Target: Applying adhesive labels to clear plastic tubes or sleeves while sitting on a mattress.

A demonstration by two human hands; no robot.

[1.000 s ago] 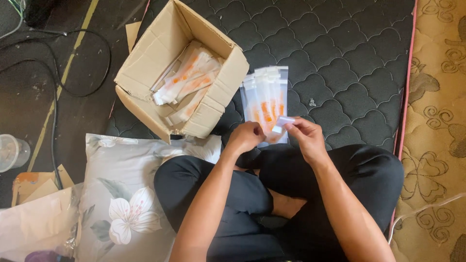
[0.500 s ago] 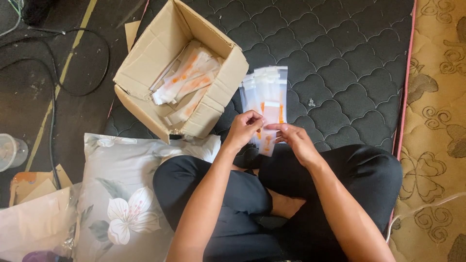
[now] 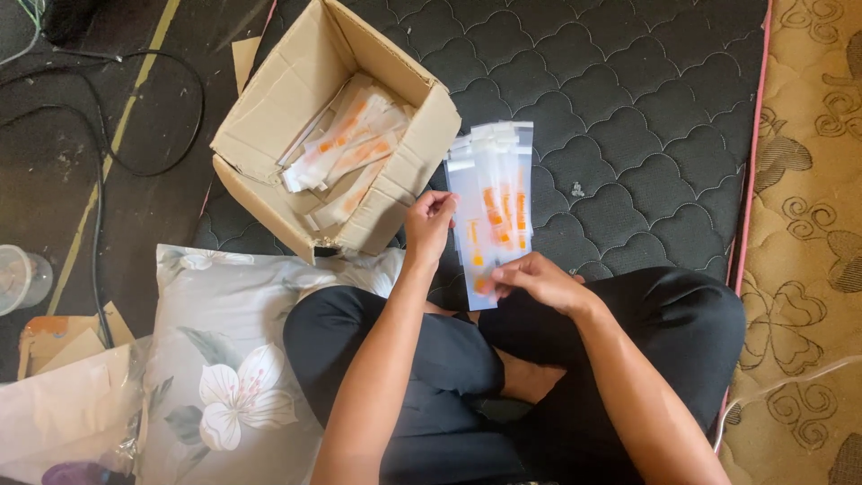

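A clear plastic sleeve with an orange item inside [image 3: 473, 256] is held upright over the dark quilted mat [image 3: 628, 117], just in front of the person's crossed legs. The left hand [image 3: 429, 223] pinches its left edge with closed fingers; the right hand [image 3: 539, 280] grips its lower end. Behind it lies a fanned stack of similar sleeves [image 3: 505, 184]. Just left stands an open cardboard box [image 3: 269, 117] holding more packets, and a floral pillow [image 3: 224, 359] lies beside the left knee.

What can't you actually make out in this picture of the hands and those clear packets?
Head view:
- Orange items inside the clear packets: too small to identify.
- Lower packet corner: covered by the right hand.
- Left hand fingertips: curled at the packet edge, grip unclear.
- Cardboard box bottom: buried under more packets.
- Plastic cup: cut by the left edge.
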